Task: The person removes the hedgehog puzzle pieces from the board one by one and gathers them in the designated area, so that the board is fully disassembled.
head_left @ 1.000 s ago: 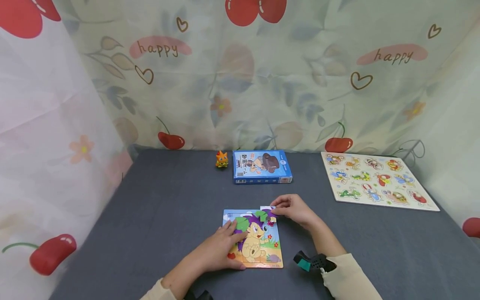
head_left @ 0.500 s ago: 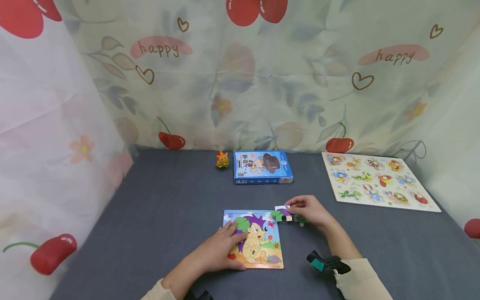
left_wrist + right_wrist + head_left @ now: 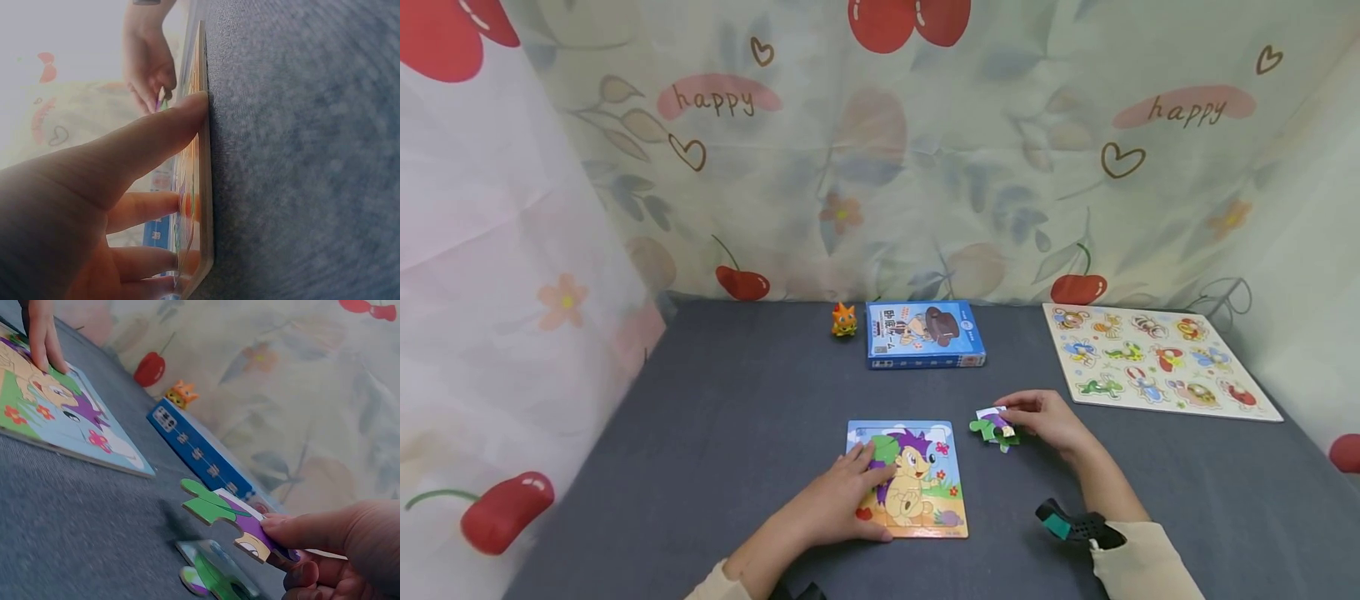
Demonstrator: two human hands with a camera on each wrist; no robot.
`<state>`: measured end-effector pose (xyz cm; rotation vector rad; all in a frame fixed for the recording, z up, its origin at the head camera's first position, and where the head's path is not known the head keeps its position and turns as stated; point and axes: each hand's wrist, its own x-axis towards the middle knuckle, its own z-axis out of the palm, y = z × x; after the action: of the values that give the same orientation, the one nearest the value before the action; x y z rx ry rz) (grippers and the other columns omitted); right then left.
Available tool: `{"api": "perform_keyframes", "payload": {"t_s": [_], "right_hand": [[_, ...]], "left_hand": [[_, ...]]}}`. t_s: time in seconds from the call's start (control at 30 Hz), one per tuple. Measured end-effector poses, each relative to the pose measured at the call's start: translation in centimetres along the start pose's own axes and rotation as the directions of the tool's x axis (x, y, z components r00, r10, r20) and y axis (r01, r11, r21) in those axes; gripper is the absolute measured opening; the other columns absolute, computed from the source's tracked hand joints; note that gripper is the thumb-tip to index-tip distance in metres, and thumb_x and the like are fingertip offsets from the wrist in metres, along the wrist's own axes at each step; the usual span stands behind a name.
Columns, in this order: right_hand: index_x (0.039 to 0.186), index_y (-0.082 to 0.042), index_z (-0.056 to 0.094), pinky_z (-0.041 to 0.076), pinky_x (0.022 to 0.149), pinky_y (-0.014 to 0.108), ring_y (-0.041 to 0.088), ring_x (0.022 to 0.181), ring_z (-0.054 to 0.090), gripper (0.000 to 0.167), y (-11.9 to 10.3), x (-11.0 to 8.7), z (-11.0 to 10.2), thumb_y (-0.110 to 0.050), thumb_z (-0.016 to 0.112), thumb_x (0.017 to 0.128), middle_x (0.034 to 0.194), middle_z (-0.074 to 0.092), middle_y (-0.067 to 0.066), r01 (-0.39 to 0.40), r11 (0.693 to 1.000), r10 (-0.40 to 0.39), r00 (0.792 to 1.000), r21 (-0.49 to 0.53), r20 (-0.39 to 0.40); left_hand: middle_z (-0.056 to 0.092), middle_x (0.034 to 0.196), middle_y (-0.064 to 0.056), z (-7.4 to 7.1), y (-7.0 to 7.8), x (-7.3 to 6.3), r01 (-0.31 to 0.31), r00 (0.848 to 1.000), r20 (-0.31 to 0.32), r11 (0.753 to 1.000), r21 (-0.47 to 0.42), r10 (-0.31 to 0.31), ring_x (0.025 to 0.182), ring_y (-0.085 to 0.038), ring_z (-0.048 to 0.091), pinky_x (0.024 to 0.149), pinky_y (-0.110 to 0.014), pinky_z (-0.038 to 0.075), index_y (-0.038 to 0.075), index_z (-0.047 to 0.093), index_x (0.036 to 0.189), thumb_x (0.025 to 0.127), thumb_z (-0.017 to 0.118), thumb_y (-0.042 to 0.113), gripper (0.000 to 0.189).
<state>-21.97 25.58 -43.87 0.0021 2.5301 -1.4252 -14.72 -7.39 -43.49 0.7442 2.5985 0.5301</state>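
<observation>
Puzzle board, showing a purple-spined hedgehog, lay flat on the near part of the grey worktop under the left hand, whose fingers spread over its left side with the thumb at its near edge, apparently steadying rather than grasping it. A little farther off and to the right, near the board but clear of it, the right hand pinched a loose green-and-purple piece between thumb and fingers, tilted above the worktop. Below that was a second loose piece; whether the two touched, I couldn't tell. To me it looked like the step of handling loose pieces with the board braced. The next move seemed to call for a light, sure hold on the upper piece, so that the lower one was not knocked. Farther back stood an orange figure, left of a blue box, with an insect board at the far right.
</observation>
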Motion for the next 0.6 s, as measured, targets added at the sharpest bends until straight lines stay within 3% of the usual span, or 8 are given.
{"api": "perform_keyframes", "payload": {"t_s": [0.6], "right_hand": [[0.12,-0.001,0.06,0.043,0.067,0.024,0.008,0.08,0.051,0.043,2.7,-1.3,-3.7,-0.031,0.062,0.089,0.098,0.066,-0.006,-0.045,0.999,0.045,0.999,0.017,-0.015]], "left_hand": [[0.025,0.154,-0.012,-0.1,0.1,-0.1,0.01,1.0,0.006,1.0,-0.018,-0.01,0.143,-0.035,0.017,0.112,-0.052,0.024,0.025,0.045,0.138,0.073,0.07,0.055,0.076]]}}
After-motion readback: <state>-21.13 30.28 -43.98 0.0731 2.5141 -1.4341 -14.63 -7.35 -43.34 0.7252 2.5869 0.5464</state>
